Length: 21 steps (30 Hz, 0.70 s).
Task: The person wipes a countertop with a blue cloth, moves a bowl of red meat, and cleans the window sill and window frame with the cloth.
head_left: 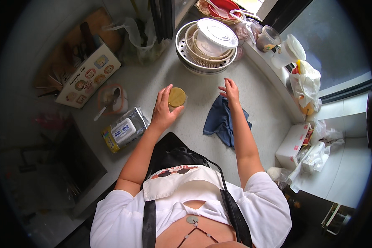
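A small jar with a gold lid stands on the grey counter in front of me. My left hand is curved around its near left side, fingers along one edge and thumb in front. My right hand is raised off to the right with its fingers apart and nothing in it. Below that hand and wrist lies a crumpled dark blue cloth, partly hidden by my forearm.
Nested bowls and colanders with a lidded plastic tub stand at the back. Left are a wipes pack, an orange-rimmed container with a spoon and a sticker-covered utensil holder. Bags and a white box line the right.
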Each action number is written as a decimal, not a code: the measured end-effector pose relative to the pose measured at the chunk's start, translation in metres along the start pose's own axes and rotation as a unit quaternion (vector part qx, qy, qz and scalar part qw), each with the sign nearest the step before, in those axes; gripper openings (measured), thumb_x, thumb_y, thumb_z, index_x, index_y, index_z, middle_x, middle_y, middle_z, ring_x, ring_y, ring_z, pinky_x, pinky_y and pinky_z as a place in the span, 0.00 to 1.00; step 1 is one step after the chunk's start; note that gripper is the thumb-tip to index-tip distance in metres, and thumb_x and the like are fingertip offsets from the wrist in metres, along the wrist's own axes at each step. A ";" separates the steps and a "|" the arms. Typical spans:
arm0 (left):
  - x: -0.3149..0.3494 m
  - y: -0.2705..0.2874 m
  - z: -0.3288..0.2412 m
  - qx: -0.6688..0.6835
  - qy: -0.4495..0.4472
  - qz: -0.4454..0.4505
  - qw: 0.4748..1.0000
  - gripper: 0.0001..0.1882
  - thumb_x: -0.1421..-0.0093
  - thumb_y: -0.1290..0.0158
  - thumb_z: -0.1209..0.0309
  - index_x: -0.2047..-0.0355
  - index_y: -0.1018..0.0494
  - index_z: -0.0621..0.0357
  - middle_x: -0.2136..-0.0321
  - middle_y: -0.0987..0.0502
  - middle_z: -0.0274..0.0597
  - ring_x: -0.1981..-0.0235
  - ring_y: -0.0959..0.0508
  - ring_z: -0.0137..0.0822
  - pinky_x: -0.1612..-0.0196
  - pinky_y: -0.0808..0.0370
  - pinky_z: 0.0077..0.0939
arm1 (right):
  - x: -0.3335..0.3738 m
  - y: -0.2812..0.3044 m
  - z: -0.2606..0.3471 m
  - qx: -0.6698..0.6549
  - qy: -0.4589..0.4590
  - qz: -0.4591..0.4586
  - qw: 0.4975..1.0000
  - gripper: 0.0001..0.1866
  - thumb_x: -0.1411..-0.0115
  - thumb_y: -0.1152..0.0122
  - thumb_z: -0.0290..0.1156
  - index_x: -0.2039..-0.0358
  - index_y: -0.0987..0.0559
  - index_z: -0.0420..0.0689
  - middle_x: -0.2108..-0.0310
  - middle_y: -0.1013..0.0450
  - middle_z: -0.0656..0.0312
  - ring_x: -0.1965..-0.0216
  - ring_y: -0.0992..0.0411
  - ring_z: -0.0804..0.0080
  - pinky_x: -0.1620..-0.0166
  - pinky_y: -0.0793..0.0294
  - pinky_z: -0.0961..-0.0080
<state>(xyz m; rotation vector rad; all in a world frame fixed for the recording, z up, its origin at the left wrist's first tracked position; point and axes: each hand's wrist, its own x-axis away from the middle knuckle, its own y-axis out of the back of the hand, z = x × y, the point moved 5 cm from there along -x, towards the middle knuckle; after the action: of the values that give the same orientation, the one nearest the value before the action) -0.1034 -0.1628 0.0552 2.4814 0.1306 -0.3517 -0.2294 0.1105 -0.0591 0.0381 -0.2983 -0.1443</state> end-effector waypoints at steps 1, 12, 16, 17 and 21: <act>0.001 0.001 0.001 0.007 0.001 0.003 1.000 0.42 0.56 0.39 0.67 0.43 0.47 0.58 0.49 0.39 0.51 0.47 0.37 0.47 0.45 0.39 0.33 | -0.010 -0.011 0.004 -0.042 -0.032 0.020 0.998 0.22 0.39 0.53 0.42 0.47 0.36 0.45 0.54 0.33 0.63 0.63 0.26 0.66 0.67 0.26 0.75; 0.008 0.001 0.096 0.317 0.275 -0.138 0.897 0.20 0.38 0.56 0.57 0.51 0.35 0.56 0.54 0.31 0.40 0.51 0.32 0.31 0.49 0.37 0.28 | -0.053 -0.021 0.006 -0.199 -0.029 0.054 0.978 0.17 0.43 0.44 0.37 0.57 0.35 0.43 0.58 0.31 0.60 0.66 0.25 0.62 0.80 0.34 0.85; 0.002 -0.010 0.113 0.337 0.316 -0.096 0.882 0.19 0.39 0.55 0.57 0.52 0.34 0.54 0.56 0.30 0.37 0.54 0.31 0.29 0.51 0.36 0.26 | -0.042 -0.035 -0.005 -0.235 -0.014 0.083 0.968 0.15 0.45 0.43 0.36 0.60 0.33 0.45 0.62 0.30 0.62 0.68 0.26 0.65 0.82 0.37 0.87; 0.000 -0.013 0.114 0.338 0.325 -0.083 0.879 0.19 0.39 0.55 0.57 0.52 0.34 0.54 0.56 0.30 0.37 0.55 0.31 0.29 0.52 0.35 0.26 | -0.039 -0.034 -0.008 -0.231 -0.012 0.079 0.970 0.14 0.45 0.44 0.36 0.61 0.34 0.45 0.62 0.30 0.62 0.69 0.25 0.66 0.81 0.36 0.87; -0.016 -0.024 0.115 0.329 0.342 -0.029 0.880 0.18 0.40 0.53 0.58 0.53 0.33 0.54 0.57 0.30 0.36 0.56 0.30 0.28 0.55 0.33 0.24 | -0.024 -0.037 -0.010 -0.233 -0.004 0.062 0.971 0.14 0.45 0.45 0.37 0.62 0.35 0.46 0.63 0.30 0.63 0.69 0.25 0.69 0.79 0.34 0.86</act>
<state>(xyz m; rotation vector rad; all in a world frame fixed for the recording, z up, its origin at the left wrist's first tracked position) -0.1480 -0.2120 -0.0430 3.1719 0.4328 0.5822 -0.2541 0.0776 -0.0776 -0.4466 -0.2678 -0.0873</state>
